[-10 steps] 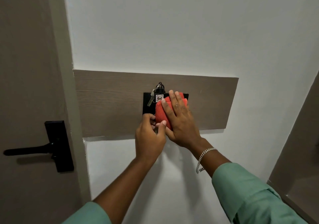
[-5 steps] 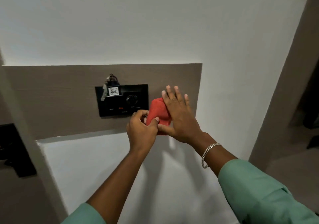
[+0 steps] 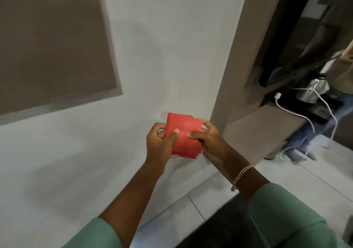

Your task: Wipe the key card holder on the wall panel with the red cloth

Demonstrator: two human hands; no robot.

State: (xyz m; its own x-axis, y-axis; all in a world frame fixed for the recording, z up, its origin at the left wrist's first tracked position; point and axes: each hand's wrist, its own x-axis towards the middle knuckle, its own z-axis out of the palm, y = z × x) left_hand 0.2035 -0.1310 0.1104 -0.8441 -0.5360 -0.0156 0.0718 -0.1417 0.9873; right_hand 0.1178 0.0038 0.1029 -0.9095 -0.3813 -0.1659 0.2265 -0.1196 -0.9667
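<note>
Low at centre frame, the folded red cloth is gripped by the left hand and right hand together, thumbs on top, away from the brown wall panel at upper left, whose key card holder is out of view.

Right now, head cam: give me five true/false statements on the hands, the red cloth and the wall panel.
1. Both hands hold the folded red cloth. True.
2. The cloth is pressed against the grey-brown wooden wall panel. False: it is held in front of the white wall, down and to the right of the panel.
3. The right hand wears a silver chain bracelet at the wrist. True.
4. The key card holder is in view. False: none shows.
5. The left hand is empty. False: its thumb lies on the cloth.
</note>
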